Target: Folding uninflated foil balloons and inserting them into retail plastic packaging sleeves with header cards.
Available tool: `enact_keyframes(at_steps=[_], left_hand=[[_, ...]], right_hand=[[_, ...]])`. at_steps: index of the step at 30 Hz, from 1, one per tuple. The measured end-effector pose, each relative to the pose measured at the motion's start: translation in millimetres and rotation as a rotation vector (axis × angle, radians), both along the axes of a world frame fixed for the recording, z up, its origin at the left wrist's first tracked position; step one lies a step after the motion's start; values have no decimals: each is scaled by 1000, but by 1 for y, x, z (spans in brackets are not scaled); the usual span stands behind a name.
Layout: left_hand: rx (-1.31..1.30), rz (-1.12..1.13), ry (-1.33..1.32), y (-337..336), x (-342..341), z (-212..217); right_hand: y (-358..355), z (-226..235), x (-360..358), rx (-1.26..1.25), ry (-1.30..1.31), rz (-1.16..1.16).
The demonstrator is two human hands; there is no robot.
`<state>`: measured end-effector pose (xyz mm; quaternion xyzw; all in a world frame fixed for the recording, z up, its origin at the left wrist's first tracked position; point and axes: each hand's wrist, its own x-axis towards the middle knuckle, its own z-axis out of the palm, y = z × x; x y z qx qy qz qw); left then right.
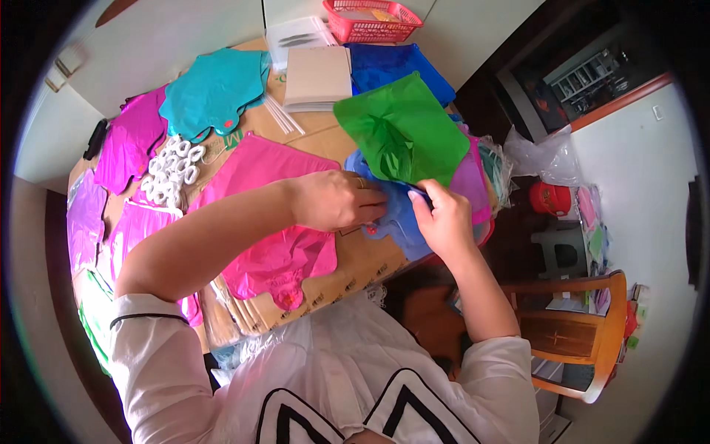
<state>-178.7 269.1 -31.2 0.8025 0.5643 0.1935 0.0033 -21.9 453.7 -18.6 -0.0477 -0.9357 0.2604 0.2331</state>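
My left hand (336,198) and my right hand (442,217) meet over a blue foil balloon (396,214) at the right edge of the table. Both hands pinch this flat balloon near its neck, the right one from the side, the left from above. A green foil balloon (405,129) lies just behind the blue one, partly on top of it. Under my left forearm lies a pink foil balloon (277,255), flat on the cardboard-covered table (362,259).
Teal (214,89), magenta (132,137) and dark blue (399,63) flat balloons lie across the table. White plastic rings (174,174) are heaped at the left. A stack of white sheets (318,78) and a red basket (372,20) sit at the back. A wooden chair (577,333) stands to the right.
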Motion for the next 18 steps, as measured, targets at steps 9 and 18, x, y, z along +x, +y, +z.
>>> enact_keyframes(at_steps=[9,18], left_hand=[[-248,92,-452,12,1,9],[-323,467,-704,23,11,18]], right_hand=[[-9,-1,2,-78,-8,-22],[-10,-3,3,-273,-78,-25]])
